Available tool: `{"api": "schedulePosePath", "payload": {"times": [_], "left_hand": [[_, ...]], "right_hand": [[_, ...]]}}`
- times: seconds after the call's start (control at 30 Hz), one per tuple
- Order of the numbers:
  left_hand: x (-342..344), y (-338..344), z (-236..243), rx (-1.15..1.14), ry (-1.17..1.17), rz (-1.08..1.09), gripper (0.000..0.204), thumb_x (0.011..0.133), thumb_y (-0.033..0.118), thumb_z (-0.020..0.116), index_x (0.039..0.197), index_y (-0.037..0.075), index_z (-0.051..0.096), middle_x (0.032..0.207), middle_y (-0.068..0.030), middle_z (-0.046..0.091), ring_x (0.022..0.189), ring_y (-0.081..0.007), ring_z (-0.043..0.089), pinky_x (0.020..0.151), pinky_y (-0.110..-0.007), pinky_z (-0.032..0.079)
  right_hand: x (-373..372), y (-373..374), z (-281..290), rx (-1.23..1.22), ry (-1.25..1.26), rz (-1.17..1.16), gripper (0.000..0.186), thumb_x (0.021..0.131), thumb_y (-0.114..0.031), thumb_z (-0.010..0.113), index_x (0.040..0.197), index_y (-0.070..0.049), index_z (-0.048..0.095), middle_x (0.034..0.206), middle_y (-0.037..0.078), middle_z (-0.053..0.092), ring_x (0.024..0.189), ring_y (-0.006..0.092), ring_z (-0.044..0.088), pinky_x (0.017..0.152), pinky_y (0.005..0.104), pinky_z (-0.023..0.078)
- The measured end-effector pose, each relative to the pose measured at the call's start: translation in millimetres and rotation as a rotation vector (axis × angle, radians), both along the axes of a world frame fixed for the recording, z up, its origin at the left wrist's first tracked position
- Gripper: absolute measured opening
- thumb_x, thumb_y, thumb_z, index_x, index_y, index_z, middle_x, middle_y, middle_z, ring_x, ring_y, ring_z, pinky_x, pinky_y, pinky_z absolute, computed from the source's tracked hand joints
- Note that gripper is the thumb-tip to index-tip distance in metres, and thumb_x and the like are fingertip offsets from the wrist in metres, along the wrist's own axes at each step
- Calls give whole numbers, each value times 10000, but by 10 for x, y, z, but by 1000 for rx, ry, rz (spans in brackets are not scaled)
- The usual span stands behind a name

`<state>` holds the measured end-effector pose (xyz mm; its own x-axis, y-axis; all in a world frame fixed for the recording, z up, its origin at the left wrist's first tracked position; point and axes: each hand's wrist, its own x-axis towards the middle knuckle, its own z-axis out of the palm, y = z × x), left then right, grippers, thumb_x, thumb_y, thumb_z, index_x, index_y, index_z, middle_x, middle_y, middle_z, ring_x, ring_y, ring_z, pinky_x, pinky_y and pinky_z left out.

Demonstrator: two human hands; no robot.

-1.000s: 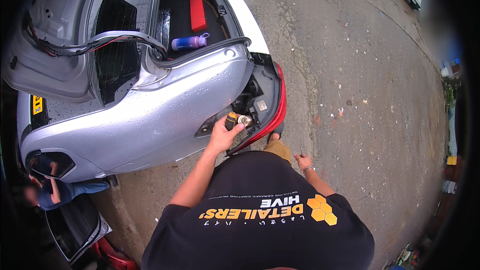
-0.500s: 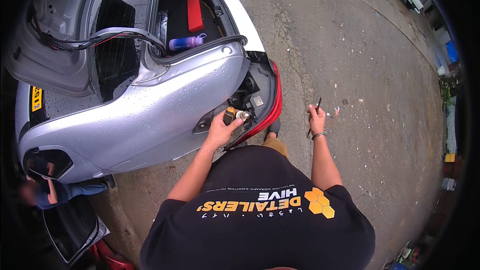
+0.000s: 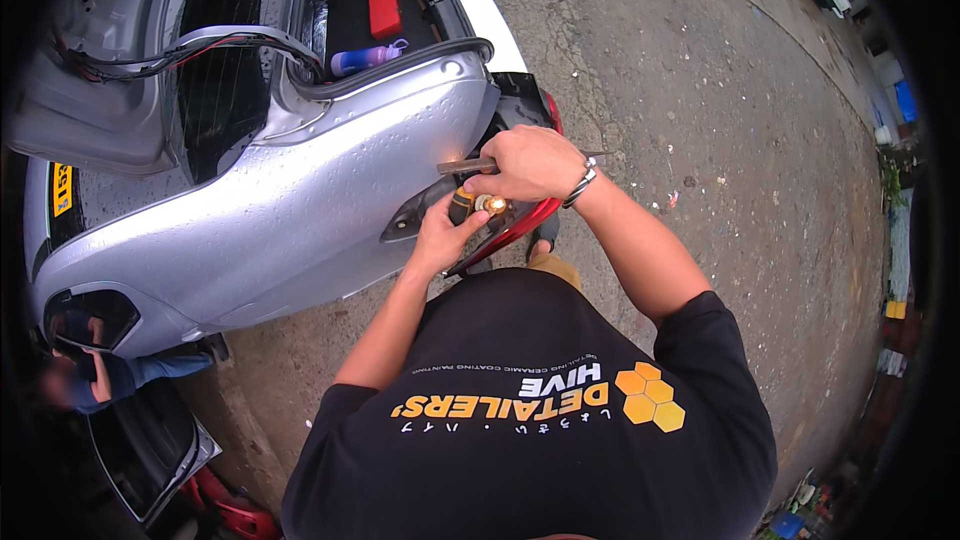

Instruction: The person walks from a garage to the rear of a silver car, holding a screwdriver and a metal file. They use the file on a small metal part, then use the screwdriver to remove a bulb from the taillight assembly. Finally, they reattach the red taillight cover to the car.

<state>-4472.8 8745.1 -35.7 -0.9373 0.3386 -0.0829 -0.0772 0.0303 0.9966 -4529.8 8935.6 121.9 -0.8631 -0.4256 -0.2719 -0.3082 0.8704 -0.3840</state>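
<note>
Pinched a small bulb [image 3: 494, 205] between thumb and fingers of the left hand [image 3: 442, 240], with a yellow-and-black handle [image 3: 461, 206] crowded into the same grip, right beside it. Saw a bright warm glow on the bulb; couldn't tell whether lit or just reflecting. Had it out over the red tail light [image 3: 528, 224], near the droplet-covered silver body panel [image 3: 330, 200].

Closed the right hand [image 3: 535, 162] around a slim metal tool [image 3: 466, 167], knuckles up, just beyond the left: flat end out over the panel, thin end out past the wrist on the other side. Couldn't tell tool-to-panel contact from this angle. Couldn't confirm right fingertips touching the handle either; looked very close.

Failure modes, as judged:
- Could have dropped the bulb: short pinch, shared with the handle. Likely landing on rough ground [image 3: 720, 260] or down behind the lens.
- Could have chipped the bulb by clipping it with the tool, given such tight spacing.
- Could have scratched the panel with the flat end through a small wrist roll.
- Could have burned fingertips, if truly lit.

Also noted an open boot [image 3: 400, 72] with a purple bottle [image 3: 362, 59] and a red box [image 3: 382, 0], well apart from both hands.
</note>
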Motion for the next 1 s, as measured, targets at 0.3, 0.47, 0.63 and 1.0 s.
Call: {"api": "schedulePosePath", "payload": {"times": [0.3,0.47,0.63,1.0], "left_hand": [[4,-138,-31,-65,-45,10,333,864,175,821,1134,25,698,1027,-19,725,966,-69,615,861,-256,482],[16,-232,-60,164,-118,-24,411,891,40,732,1277,-50,623,1108,-52,713,1073,-93,620,877,-263,505],[23,-294,90,-25,-59,-76,410,924,2,616,1333,-29,606,1140,-93,728,1038,-146,674,897,-316,538],[-10,-340,-81,-420,87,-69,295,985,211,581,1165,-17,635,1116,-231,681,1079,-413,639,923,-475,492]], "right_hand": [[-66,-464,-139,35,-34,109,547,791,-517,711,816,29,723,747,219,696,774,388,710,728,460,564],[-103,-117,265,-284,-34,22,468,747,-418,790,803,32,674,622,119,620,594,274,609,592,402,471],[-93,1131,485,-891,-24,-40,437,701,-412,806,791,-23,628,805,40,617,576,112,443,511,287,315],[192,2225,-859,-1754,-549,-514,408,930,-447,647,858,-115,421,616,5,425,557,105,391,465,241,338]]}}
